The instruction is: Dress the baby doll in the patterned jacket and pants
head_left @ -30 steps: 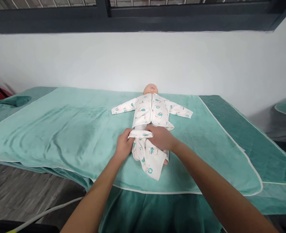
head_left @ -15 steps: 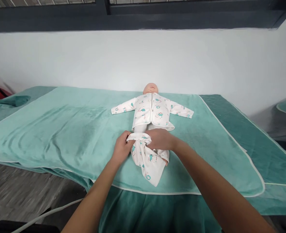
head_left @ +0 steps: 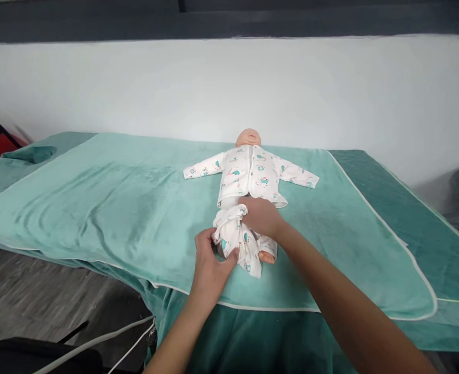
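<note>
A baby doll [head_left: 248, 138] lies on its back on a light teal towel [head_left: 108, 208], head toward the wall, wearing a white printed top [head_left: 253, 176]. Matching white printed trousers [head_left: 237, 241] are bunched over its legs, and one bare foot [head_left: 267, 257] shows at the bottom. My right hand [head_left: 261, 215] grips the bunched waistband at the doll's hips. My left hand [head_left: 210, 259] is lower, with its fingers closed on the trouser fabric at the doll's left leg.
The towel covers a darker teal table [head_left: 385, 208] set against a white wall. A folded dark teal cloth [head_left: 30, 154] lies at the far left beside something red. White cables [head_left: 108, 340] hang below the table's front edge over a grey floor.
My left hand has dropped from the waistband down to the trouser leg. The trousers are more bunched and shorter than before. My right hand shifted slightly up toward the doll's waist.
</note>
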Tool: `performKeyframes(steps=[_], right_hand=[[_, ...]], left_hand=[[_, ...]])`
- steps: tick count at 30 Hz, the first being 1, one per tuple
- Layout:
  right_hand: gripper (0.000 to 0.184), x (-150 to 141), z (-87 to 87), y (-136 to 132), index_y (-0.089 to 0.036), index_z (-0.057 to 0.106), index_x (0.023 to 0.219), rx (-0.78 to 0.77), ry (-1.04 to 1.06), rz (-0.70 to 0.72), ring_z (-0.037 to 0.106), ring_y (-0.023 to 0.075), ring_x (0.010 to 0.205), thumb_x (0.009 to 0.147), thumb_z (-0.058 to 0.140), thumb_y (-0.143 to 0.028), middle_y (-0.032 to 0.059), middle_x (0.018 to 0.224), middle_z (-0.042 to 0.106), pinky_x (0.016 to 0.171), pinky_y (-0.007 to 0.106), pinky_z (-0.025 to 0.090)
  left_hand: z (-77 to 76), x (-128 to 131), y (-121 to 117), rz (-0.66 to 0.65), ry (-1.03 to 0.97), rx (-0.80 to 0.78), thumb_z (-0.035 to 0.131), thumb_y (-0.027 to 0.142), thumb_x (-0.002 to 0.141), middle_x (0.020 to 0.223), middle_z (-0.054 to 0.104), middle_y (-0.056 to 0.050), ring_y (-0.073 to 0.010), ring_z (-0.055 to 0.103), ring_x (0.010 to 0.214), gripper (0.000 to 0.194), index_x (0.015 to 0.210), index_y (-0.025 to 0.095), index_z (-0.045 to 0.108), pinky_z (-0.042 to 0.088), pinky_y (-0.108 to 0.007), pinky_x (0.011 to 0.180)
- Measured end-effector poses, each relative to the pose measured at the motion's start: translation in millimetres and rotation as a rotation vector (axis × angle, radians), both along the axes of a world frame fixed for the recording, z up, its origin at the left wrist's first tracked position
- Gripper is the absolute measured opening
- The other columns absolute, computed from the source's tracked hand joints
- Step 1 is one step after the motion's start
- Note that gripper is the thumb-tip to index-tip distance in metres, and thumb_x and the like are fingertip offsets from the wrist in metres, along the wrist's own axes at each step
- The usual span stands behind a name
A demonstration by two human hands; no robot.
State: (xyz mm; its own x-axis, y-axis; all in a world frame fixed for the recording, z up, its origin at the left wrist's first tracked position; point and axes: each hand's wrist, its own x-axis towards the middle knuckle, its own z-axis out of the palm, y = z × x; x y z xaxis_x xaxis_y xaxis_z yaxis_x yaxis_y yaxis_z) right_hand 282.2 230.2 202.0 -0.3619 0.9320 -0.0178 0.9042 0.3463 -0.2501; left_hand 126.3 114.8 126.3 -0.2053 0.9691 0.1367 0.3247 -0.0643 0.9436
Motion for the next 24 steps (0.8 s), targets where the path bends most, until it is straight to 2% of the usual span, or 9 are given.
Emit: performKeyframes(steps=[3, 6, 8, 10, 14, 20, 24], right_hand=[[0.012, 1.4, -0.1, 3.1, -0.019, 0.061, 0.089, -0.005, 0.075, -0.064, 0.062, 0.0204, 0.083, 0.092, 0.050, -0.022, 0.0057, 0.090, 0.071, 0.065, 0.029, 0.031], [0.007, 3.8, 0.5, 4.5, -0.020, 0.058, 0.086, -0.008, 0.141, -0.089, 0.060, 0.0198, 0.081, 0.090, 0.051, -0.020, 0.0053, 0.088, 0.070, 0.065, 0.028, 0.032], [0.007, 6.2, 1.5, 4.4, -0.021, 0.054, 0.081, -0.038, 0.221, -0.086, 0.059, 0.0197, 0.079, 0.088, 0.053, -0.021, 0.0042, 0.085, 0.068, 0.064, 0.028, 0.032], [0.007, 9.0, 3.3, 3.7, -0.022, 0.052, 0.079, -0.085, 0.306, -0.077, 0.059, 0.0193, 0.078, 0.085, 0.055, -0.023, 0.0025, 0.083, 0.068, 0.064, 0.028, 0.033], [0.007, 14.2, 7.0, 3.2, -0.023, 0.056, 0.085, -0.164, 0.405, -0.048, 0.062, 0.0195, 0.082, 0.080, 0.060, -0.022, -0.0001, 0.086, 0.070, 0.068, 0.028, 0.038], [0.009, 17.5, 10.4, 4.4, -0.022, 0.060, 0.084, -0.202, 0.367, 0.073, 0.064, 0.0215, 0.090, 0.078, 0.067, -0.023, 0.0015, 0.099, 0.072, 0.075, 0.030, 0.043], [0.014, 16.9, 15.9, 1.4, -0.024, 0.063, 0.085, -0.265, 0.296, 0.115, 0.066, 0.0233, 0.092, 0.080, 0.069, -0.035, 0.0004, 0.100, 0.074, 0.074, 0.031, 0.043]], left_hand=[[5.8, -1.9, -0.5, 0.016, -0.030, -0.073, 0.072, 0.040, 0.082, 0.119, 0.052, -0.007, -0.0205, 0.057, 0.105, 0.052, 0.123, 0.021, 0.046, 0.048, -0.038, 0.096], [10.4, -5.6, -4.7, 0.030, 0.023, -0.157, 0.069, 0.052, 0.084, 0.092, 0.057, -0.001, -0.0178, 0.057, 0.084, 0.039, 0.101, 0.021, 0.051, 0.046, -0.032, 0.080], [11.6, -6.8, -7.8, -0.038, 0.102, -0.210, 0.058, 0.056, 0.091, 0.072, 0.052, 0.003, -0.0157, 0.050, 0.068, 0.037, 0.081, 0.022, 0.049, 0.038, -0.029, 0.067], [10.8, -7.4, -9.5, -0.126, 0.175, -0.213, 0.046, 0.055, 0.097, 0.063, 0.046, 0.003, -0.0150, 0.044, 0.062, 0.044, 0.069, 0.022, 0.042, 0.030, -0.029, 0.062], [5.4, -12.8, -5.3, -0.197, 0.294, -0.139, 0.034, 0.045, 0.102, 0.067, 0.054, 0.000, -0.0172, 0.049, 0.064, 0.038, 0.073, 0.022, 0.043, 0.029, -0.030, 0.063], [4.7, -35.1, 22.1, -0.104, 0.738, -0.088, 0.033, 0.037, 0.104, 0.080, 0.062, -0.006, -0.0225, 0.056, 0.070, 0.029, 0.084, 0.023, 0.049, 0.023, -0.032, 0.063], [12.8, -42.7, 39.0, -0.093, 0.785, -0.093, 0.033, 0.038, 0.104, 0.080, 0.061, -0.005, -0.0213, 0.052, 0.067, 0.029, 0.084, 0.023, 0.048, 0.021, -0.032, 0.062]])
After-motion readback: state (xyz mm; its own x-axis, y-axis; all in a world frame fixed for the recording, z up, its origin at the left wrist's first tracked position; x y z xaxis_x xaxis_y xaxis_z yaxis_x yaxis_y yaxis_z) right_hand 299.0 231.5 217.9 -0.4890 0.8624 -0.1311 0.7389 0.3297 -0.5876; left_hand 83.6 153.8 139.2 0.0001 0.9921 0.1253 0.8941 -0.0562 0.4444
